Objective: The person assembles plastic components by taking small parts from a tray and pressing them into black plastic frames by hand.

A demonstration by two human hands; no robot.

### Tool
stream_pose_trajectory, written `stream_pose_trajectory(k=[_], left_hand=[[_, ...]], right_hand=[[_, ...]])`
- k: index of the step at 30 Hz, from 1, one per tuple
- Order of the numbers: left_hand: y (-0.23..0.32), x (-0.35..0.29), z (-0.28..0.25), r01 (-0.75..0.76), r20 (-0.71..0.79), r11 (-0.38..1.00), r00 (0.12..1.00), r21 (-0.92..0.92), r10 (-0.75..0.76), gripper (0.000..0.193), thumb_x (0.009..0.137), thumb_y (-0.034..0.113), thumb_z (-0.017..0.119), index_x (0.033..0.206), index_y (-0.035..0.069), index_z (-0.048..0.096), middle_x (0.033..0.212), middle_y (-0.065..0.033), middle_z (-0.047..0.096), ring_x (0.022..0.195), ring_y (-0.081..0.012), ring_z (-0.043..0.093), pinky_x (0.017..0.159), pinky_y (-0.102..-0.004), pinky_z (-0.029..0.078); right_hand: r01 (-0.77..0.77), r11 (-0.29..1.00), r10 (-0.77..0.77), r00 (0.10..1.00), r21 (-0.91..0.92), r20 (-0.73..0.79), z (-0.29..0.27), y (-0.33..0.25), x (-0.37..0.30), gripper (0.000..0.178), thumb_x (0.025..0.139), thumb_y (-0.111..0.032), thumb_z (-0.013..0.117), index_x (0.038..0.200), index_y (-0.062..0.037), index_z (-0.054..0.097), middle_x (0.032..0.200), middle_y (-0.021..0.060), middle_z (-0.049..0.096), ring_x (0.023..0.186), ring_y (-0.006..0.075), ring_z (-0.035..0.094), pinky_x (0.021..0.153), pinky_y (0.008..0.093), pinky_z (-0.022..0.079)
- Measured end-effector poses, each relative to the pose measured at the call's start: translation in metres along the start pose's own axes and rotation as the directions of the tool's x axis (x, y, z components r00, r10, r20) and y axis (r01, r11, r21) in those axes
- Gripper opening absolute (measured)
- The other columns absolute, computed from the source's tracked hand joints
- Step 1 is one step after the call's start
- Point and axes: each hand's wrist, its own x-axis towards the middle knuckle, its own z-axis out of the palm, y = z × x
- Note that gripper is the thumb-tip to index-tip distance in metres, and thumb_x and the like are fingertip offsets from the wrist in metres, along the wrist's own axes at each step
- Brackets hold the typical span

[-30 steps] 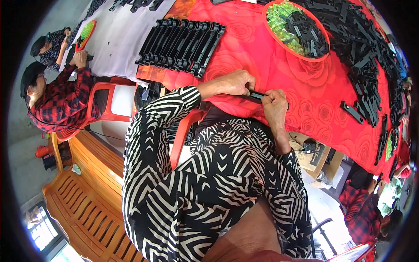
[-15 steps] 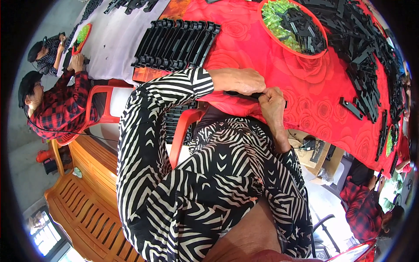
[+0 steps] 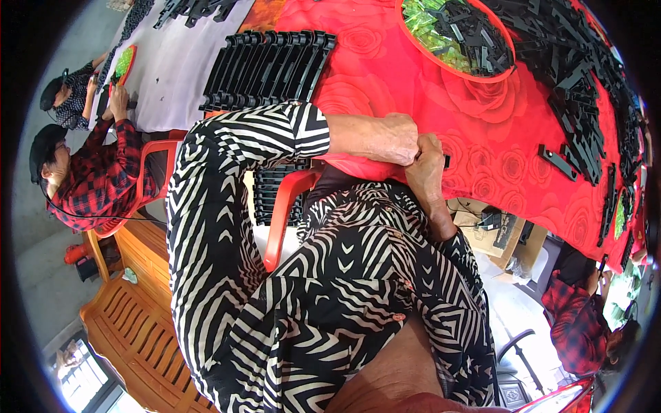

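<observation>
My left hand [image 3: 398, 138] and my right hand [image 3: 427, 160] meet over the front edge of the red rose-patterned tablecloth [image 3: 358, 89]. The fingers of both are closed and press together around a black plastic strip [image 3: 447, 162]. Just a short dark end of it shows, to the right of my right hand; the rest is hidden by the hands. Left of and beyond them lies a row of long black plastic parts [image 3: 268, 72], set side by side. Farther back is a red-rimmed round tray [image 3: 513, 72] with a green-patterned base, holding small dark pieces.
Loose black parts [image 3: 571, 82] are heaped along the table's right side. A red plastic chair [image 3: 284, 213] and a wooden bench [image 3: 144, 323] are to my left. Co-workers sit at the left [image 3: 96, 172] and lower right [image 3: 575, 316]. An open cardboard box [image 3: 485, 237] stands below the table edge.
The view has shifted slightly. My left hand has rolled and come closer against my right hand, covering the black strip that showed beneath it before.
</observation>
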Motion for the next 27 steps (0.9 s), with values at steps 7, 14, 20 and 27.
stream_pose_trajectory(k=[7, 14, 20, 27], left_hand=[[-0.002, -0.003, 0.0, -0.133, 0.023, 0.989, 0.991, 0.071, 0.131, 0.01, 0.065, 0.016, 0.062, 0.061, 0.008, 0.065, 0.057, -0.0087, 0.061, 0.056, -0.0261, 0.062, 0.044, -0.0407, 0.045], [-0.005, -0.005, 0.003, -0.104, 0.036, 0.994, 0.994, 0.045, 0.102, 0.01, 0.066, 0.016, 0.061, 0.061, 0.007, 0.064, 0.057, -0.0088, 0.061, 0.056, -0.0257, 0.063, 0.045, -0.0409, 0.046], [-0.007, -0.006, 0.007, -0.079, 0.034, 0.997, 0.996, 0.019, 0.079, 0.011, 0.066, 0.016, 0.061, 0.061, 0.006, 0.064, 0.057, -0.0088, 0.061, 0.057, -0.0253, 0.064, 0.046, -0.0411, 0.047], [-0.004, -0.01, -0.001, -0.001, 0.042, 1.0, 0.999, -0.013, 0.001, 0.011, 0.067, 0.015, 0.061, 0.064, 0.004, 0.063, 0.059, -0.0108, 0.062, 0.058, -0.0272, 0.064, 0.048, -0.0422, 0.048]], right_hand=[[0.005, 1.0, -0.006, 0.999, 0.019, 0.046, 0.002, 0.008, -0.004, 0.015, 0.072, 0.0, 0.061, 0.087, -0.0016, 0.057, 0.084, 0.0149, 0.053, 0.084, 0.0333, 0.05, 0.073, 0.0437, 0.037], [0.004, 1.0, -0.004, 0.998, -0.007, 0.058, 0.003, 0.01, -0.006, 0.015, 0.072, 0.002, 0.059, 0.086, -0.0017, 0.055, 0.085, 0.0152, 0.052, 0.085, 0.034, 0.049, 0.073, 0.0451, 0.037], [0.046, 0.998, -0.045, 0.998, -0.039, 0.037, 0.002, 0.005, -0.005, 0.015, 0.072, 0.002, 0.058, 0.086, -0.0017, 0.055, 0.088, 0.0159, 0.052, 0.085, 0.0354, 0.049, 0.074, 0.0457, 0.037], [0.057, 0.998, -0.057, 0.998, -0.024, 0.006, 0.002, 0.008, -0.003, 0.013, 0.072, 0.001, 0.059, 0.084, -0.0005, 0.055, 0.085, 0.0175, 0.053, 0.083, 0.0361, 0.049, 0.074, 0.0461, 0.038]])
